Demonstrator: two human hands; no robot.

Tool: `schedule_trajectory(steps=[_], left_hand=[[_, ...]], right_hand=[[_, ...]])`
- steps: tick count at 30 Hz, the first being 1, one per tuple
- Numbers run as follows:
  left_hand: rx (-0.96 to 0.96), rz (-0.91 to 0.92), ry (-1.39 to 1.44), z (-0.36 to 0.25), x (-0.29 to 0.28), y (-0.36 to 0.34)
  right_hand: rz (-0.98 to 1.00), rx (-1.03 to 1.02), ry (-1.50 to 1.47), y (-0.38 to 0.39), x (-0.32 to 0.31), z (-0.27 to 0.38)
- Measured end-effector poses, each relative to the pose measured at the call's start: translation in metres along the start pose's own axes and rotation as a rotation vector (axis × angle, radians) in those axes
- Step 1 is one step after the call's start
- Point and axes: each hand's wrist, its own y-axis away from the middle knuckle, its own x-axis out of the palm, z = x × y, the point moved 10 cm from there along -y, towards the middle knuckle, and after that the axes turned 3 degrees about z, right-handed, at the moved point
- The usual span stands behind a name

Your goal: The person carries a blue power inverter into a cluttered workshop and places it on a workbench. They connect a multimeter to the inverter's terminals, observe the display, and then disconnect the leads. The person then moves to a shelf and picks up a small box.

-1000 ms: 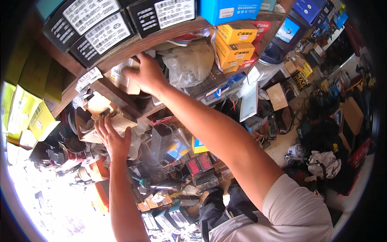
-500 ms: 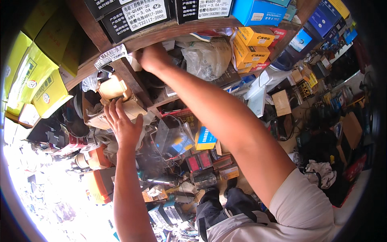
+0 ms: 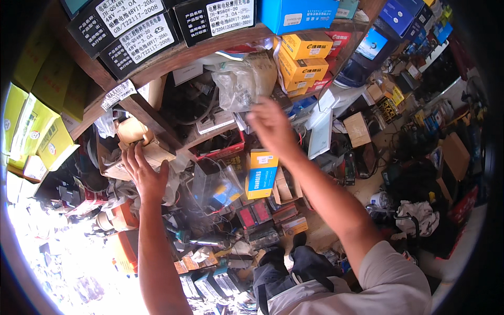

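Observation:
My left hand (image 3: 146,176) rests with spread fingers on the front edge of an open cardboard box (image 3: 160,150) on the shelf at left. Inside that box sits a tan piece (image 3: 135,129) whose kind I cannot make out. My right hand (image 3: 274,127) is in front of the shelf, at the lower right of a clear plastic bag (image 3: 239,89). Motion smears its fingers, so whether they touch the bag or hold anything cannot be made out. Left of the bag, a compartment shows a dark cable (image 3: 202,113) and a pale flat box (image 3: 216,123).
Black labelled boxes (image 3: 212,21) and a blue box (image 3: 299,14) stand on the upper wooden shelf (image 3: 157,56). Yellow boxes (image 3: 307,46) are stacked right of the bag. A yellow-and-blue box (image 3: 261,174) stands below my right hand. Yellow-green boxes (image 3: 31,126) fill the left.
My right hand has come out of the shelf compartment and moved right and down, to beside the plastic bag. My left hand stays at the cardboard box. The view has shifted slightly.

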Motion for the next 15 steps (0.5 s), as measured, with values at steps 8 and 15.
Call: schedule_trajectory(steps=[8, 15], left_hand=[[-0.016, -0.014, 0.018, -0.002, 0.003, -0.003], [-0.124, 0.044, 0.036, 0.005, -0.006, 0.004]], right_hand=[[-0.374, -0.487, 0.313, -0.060, -0.193, 0.150], [-0.545, -0.696, 0.702, -0.116, -0.267, 0.236]])
